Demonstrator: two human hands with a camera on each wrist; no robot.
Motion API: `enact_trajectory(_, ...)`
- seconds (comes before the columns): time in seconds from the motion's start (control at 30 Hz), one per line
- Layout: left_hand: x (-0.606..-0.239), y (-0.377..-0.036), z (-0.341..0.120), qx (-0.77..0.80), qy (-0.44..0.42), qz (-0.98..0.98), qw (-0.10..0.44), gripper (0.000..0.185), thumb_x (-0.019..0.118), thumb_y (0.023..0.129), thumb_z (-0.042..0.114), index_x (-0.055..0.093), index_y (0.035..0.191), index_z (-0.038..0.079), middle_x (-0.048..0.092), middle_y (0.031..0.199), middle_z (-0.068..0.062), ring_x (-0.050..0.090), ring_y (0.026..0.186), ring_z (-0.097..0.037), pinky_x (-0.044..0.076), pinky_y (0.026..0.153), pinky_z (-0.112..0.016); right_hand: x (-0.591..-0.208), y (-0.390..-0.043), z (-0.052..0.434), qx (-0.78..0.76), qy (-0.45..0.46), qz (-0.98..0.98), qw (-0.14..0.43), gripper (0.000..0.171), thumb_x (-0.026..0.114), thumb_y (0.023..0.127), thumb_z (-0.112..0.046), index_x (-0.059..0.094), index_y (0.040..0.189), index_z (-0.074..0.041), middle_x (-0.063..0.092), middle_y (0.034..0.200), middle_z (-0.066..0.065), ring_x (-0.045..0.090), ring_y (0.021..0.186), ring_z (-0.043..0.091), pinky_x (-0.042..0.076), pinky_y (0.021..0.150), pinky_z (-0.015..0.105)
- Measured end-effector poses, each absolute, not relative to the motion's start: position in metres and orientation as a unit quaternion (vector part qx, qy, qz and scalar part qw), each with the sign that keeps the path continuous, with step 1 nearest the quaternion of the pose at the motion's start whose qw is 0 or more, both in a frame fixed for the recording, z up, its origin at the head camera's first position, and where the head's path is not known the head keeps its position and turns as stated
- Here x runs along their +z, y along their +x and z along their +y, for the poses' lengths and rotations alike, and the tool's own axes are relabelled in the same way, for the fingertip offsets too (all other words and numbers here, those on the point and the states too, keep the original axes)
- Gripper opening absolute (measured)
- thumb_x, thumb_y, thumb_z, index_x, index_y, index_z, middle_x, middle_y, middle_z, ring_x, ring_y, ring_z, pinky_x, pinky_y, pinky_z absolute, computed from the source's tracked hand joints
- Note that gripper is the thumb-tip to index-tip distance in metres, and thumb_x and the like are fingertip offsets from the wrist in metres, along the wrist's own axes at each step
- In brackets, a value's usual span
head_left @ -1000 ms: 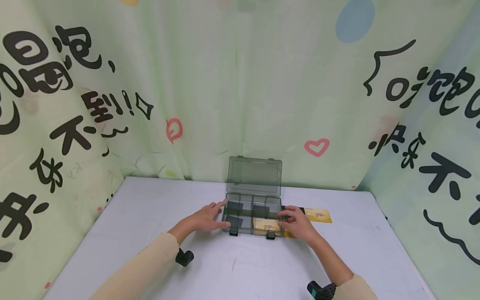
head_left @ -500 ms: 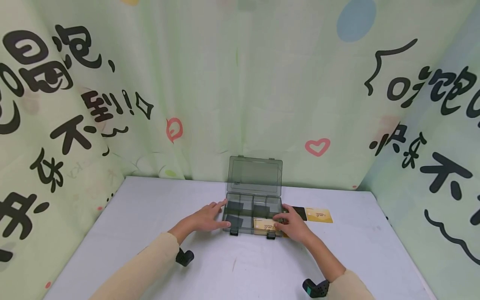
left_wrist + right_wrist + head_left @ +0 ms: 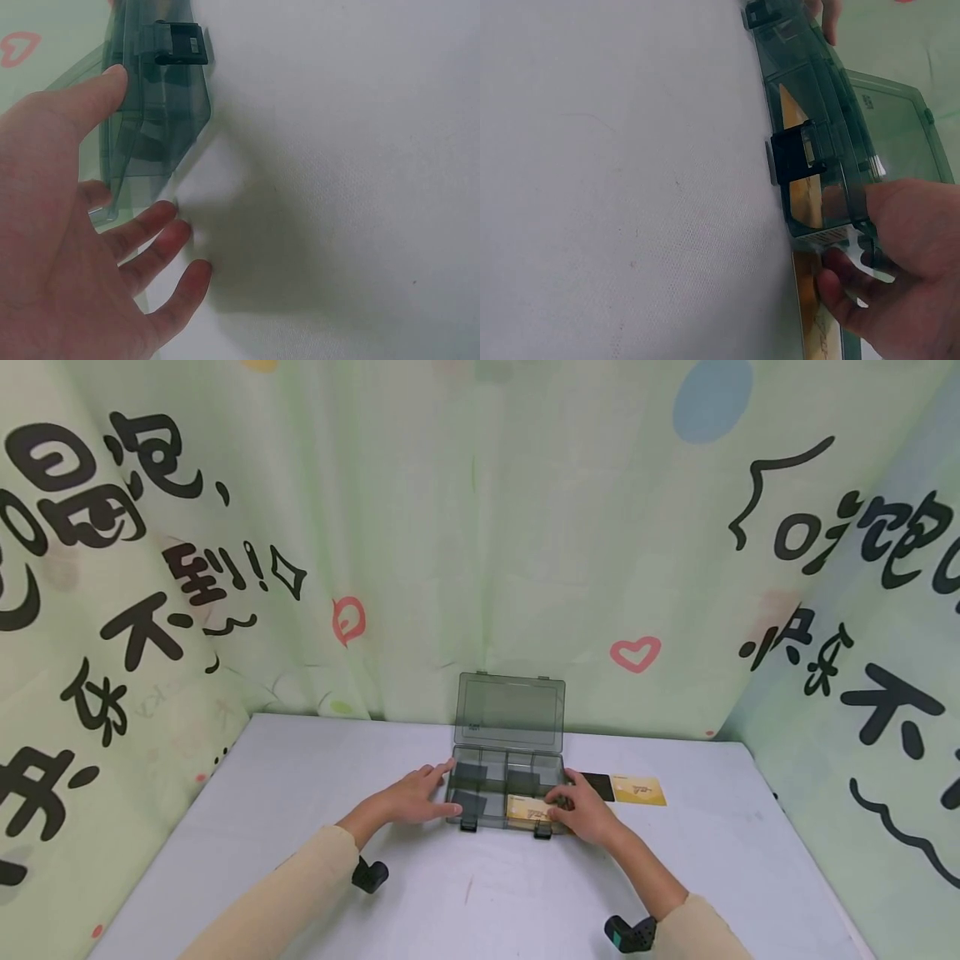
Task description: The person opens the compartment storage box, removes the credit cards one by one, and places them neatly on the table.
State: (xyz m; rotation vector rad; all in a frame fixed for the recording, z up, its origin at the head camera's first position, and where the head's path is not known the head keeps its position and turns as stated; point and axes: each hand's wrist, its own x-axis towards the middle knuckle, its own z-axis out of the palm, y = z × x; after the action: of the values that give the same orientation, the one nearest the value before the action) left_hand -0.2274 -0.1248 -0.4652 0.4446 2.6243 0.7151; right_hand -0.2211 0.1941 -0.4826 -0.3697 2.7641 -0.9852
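A translucent grey compartment box (image 3: 491,810) stands on the table with its lid (image 3: 510,708) raised at the back. In its front right compartment lies a yellow card (image 3: 525,808). My right hand (image 3: 587,810) reaches over the right wall, thumb and index finger at the card's right end, seeming to pinch it. Its other fingers stay outside the wall, as the right wrist view shows. My left hand (image 3: 411,795) rests against the box's left side, thumb at the front corner, fingers spread and loose. The exact finger contact on the card is partly hidden.
A black card (image 3: 602,785) and another yellow card (image 3: 637,791) lie on the table right of the box. One more yellow card (image 3: 810,300) shows beneath my right fingers. Two black latches (image 3: 468,824) hang at the box's front. A printed curtain (image 3: 525,568) stands behind.
My right hand has shifted slightly left, onto the card's end, uncovering more of the black card. Over the last half second it has barely moved. The left hand and box stay put.
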Motion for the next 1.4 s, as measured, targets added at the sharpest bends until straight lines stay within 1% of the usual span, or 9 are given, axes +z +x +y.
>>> enact_trajectory(0.17,-0.465,-0.227,-0.125,0.255,0.162,0.934,0.190,0.084,0.061,0.090,0.051,0.020,0.156,0.019,0.048,0.140,-0.012,0.043,0.133,-0.034,0.037,0.108,-0.055,-0.481,-0.219,0.193,-0.333,-0.127,0.931,0.081,0.010,0.067,0.090,-0.010,0.071,0.099,-0.011,0.025,0.152,0.032,0.036,0.134,0.052,0.037,0.105,0.061)
enact_trajectory(0.33,-0.465,-0.226,-0.125,0.254,0.162,0.934,0.192,0.084,0.061,0.090,0.051,0.020,0.156,0.018,0.048,0.140,-0.012,0.043,0.133,-0.033,0.036,0.109,-0.055,-0.480,-0.217,0.192,-0.341,-0.119,0.930,0.069,0.010,0.068,0.089,-0.011,0.070,0.099,-0.011,0.028,0.151,0.030,0.046,0.125,0.047,0.041,0.101,0.058)
enact_trajectory(0.53,-0.464,-0.225,-0.124,0.254,0.161,0.934,0.194,0.084,0.060,0.091,0.051,0.019,0.156,0.019,0.048,0.141,-0.012,0.042,0.135,-0.034,0.036,0.109,-0.055,-0.477,-0.218,0.192,-0.368,-0.102,0.922,0.062,0.004,0.068,0.090,-0.013,0.066,0.093,-0.012,0.032,0.150,0.026,0.041,0.131,0.048,0.039,0.103,0.059)
enact_trajectory(0.77,-0.465,-0.227,-0.124,0.252,0.163,0.935,0.188,0.084,0.060,0.090,0.052,0.020,0.156,0.018,0.048,0.141,-0.012,0.042,0.134,-0.034,0.036,0.109,-0.055,-0.472,-0.217,0.194,-0.385,-0.092,0.915,0.076,0.011,0.066,0.091,-0.015,0.058,0.087,-0.009,0.031,0.151,0.027,0.044,0.129,0.045,0.040,0.103,0.056)
enact_trajectory(0.87,-0.465,-0.227,-0.124,0.252,0.161,0.936,0.187,0.084,0.060,0.090,0.052,0.020,0.156,0.019,0.048,0.141,-0.012,0.043,0.134,-0.034,0.036,0.109,-0.055,-0.471,-0.214,0.194,-0.381,-0.102,0.915,0.080,0.009,0.062,0.093,-0.012,0.058,0.085,-0.008,0.032,0.150,0.028,0.048,0.126,0.045,0.041,0.102,0.057)
enact_trajectory(1.07,-0.466,-0.227,-0.125,0.253,0.162,0.936,0.184,0.084,0.061,0.090,0.051,0.021,0.155,0.018,0.049,0.139,-0.012,0.045,0.132,-0.033,0.037,0.108,-0.055,-0.474,-0.212,0.196,-0.367,-0.112,0.920,0.078,0.011,0.059,0.094,-0.009,0.061,0.083,-0.009,0.035,0.149,0.027,0.045,0.130,0.047,0.032,0.109,0.061)
enact_trajectory(1.2,-0.467,-0.227,-0.124,0.254,0.159,0.936,0.184,0.084,0.061,0.090,0.052,0.021,0.155,0.019,0.049,0.139,-0.012,0.044,0.132,-0.033,0.037,0.108,-0.055,-0.475,-0.212,0.197,-0.372,-0.107,0.919,0.071,0.010,0.059,0.095,-0.011,0.062,0.086,-0.008,0.035,0.149,0.026,0.050,0.126,0.044,0.035,0.109,0.060)
enact_trajectory(1.33,-0.467,-0.227,-0.124,0.255,0.158,0.936,0.185,0.084,0.061,0.090,0.052,0.021,0.155,0.019,0.049,0.139,-0.012,0.045,0.132,-0.033,0.038,0.108,-0.055,-0.472,-0.213,0.196,-0.381,-0.090,0.918,0.058,0.010,0.058,0.096,-0.012,0.063,0.089,-0.007,0.035,0.150,0.023,0.046,0.129,0.044,0.036,0.108,0.058)
enact_trajectory(1.4,-0.466,-0.227,-0.124,0.256,0.158,0.936,0.185,0.084,0.061,0.090,0.052,0.021,0.155,0.019,0.049,0.139,-0.012,0.045,0.132,-0.033,0.038,0.108,-0.055,-0.470,-0.214,0.195,-0.386,-0.076,0.918,0.050,0.010,0.058,0.096,-0.011,0.064,0.091,-0.006,0.036,0.150,0.022,0.039,0.135,0.045,0.033,0.111,0.059)
